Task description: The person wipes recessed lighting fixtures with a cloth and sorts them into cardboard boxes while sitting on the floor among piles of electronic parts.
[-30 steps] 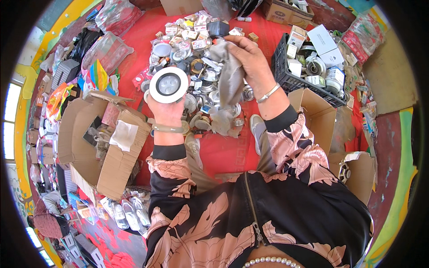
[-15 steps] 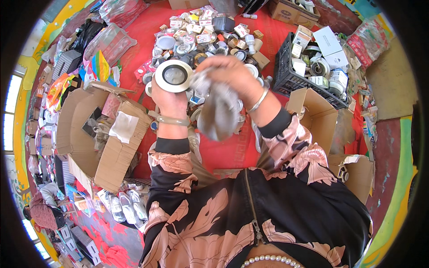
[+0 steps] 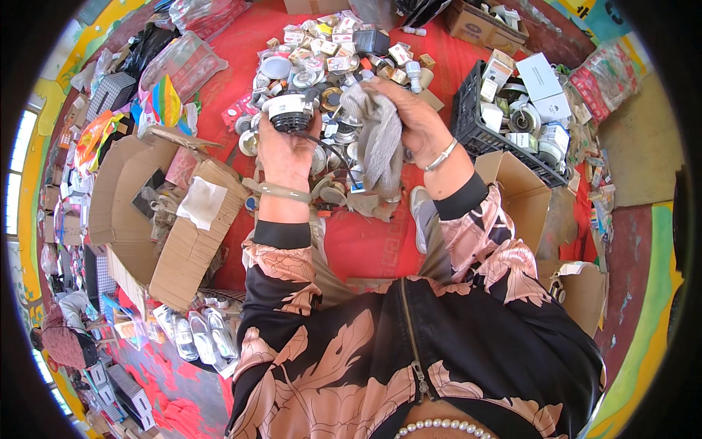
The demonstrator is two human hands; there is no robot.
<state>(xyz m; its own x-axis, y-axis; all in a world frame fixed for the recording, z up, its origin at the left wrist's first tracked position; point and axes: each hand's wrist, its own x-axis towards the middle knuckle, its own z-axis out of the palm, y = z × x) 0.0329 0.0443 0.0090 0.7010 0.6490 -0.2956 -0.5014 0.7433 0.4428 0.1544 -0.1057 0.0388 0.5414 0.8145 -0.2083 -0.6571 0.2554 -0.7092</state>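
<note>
My left hand (image 3: 287,157) is closed round a small downlight (image 3: 289,112) with a white rim and a black ribbed body. The lamp is tipped so its side shows, and a black cable (image 3: 335,151) trails from it to the right. In my right hand (image 3: 423,121) a crumpled grey cloth (image 3: 382,143) is gripped at its top and hangs down. Cloth and lamp are apart. Behind and below both hands spreads a heap of lamps and small boxes (image 3: 338,63) on a red sheet (image 3: 358,252).
An opened cardboard box (image 3: 121,205) stands at the left, with wrapped light fittings (image 3: 208,333) nearer me. To the right are a black crate (image 3: 464,110) full of lamps and another cardboard box (image 3: 523,194). Another person (image 3: 67,344) is at the lower left edge.
The downlight has turned from its round front to its side, and its cable now shows. My right hand and the cloth have moved away from it to the right.
</note>
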